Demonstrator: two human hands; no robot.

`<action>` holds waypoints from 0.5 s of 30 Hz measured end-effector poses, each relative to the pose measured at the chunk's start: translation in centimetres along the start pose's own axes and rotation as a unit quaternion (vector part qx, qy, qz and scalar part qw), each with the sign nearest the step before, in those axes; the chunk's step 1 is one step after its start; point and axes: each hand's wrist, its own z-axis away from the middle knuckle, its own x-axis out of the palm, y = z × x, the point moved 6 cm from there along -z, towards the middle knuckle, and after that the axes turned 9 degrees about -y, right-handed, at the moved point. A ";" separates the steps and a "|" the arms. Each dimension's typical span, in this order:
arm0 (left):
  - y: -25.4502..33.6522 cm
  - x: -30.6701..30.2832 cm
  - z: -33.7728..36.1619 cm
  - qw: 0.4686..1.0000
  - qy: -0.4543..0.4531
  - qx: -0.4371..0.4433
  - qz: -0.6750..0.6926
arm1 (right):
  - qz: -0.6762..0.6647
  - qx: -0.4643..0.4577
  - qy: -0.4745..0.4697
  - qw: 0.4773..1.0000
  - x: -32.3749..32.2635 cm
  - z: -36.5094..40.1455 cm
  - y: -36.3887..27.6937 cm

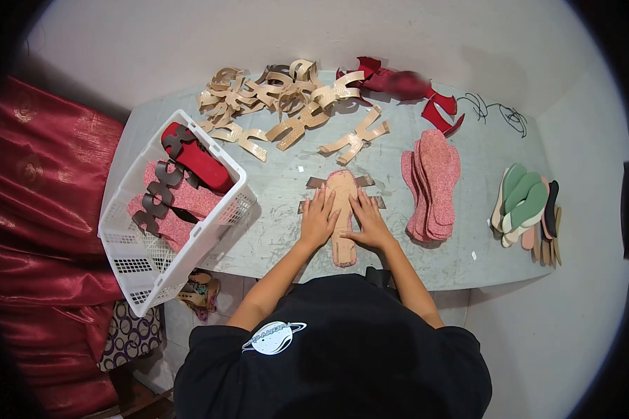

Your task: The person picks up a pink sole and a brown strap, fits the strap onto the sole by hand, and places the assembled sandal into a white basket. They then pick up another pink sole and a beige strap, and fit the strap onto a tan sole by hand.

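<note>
A tan insole with a pink edge [343, 241] lies lengthwise on the table in front of me. Dark brown strap ends [316, 183] stick out from under it on both sides near its upper part. My left hand [319, 218] rests flat on the left edge of the insole, fingers stretched over the strap there. On the right edge lies my right hand [369, 220], its fingers also spread flat over the insole and strap. How the straps run beneath the insole is hidden.
A white basket [182, 269] with pink soles, brown straps and a red shoe stands left. Beige straps [298, 126] and red straps [440, 112] lie at the back. Pink soles [437, 181] are stacked right, green and other insoles [528, 199] farther right, near black cord [511, 119].
</note>
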 end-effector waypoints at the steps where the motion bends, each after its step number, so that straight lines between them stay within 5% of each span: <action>1: 0.0 0.0 0.0 1.000 0.004 0.003 0.004 | 0.001 0.005 0.000 1.000 0.0 -0.1 0.0; 15: -0.3 -0.8 -0.5 0.996 -0.002 -0.023 0.088 | -0.024 0.015 0.021 0.999 -0.3 -0.2 -0.2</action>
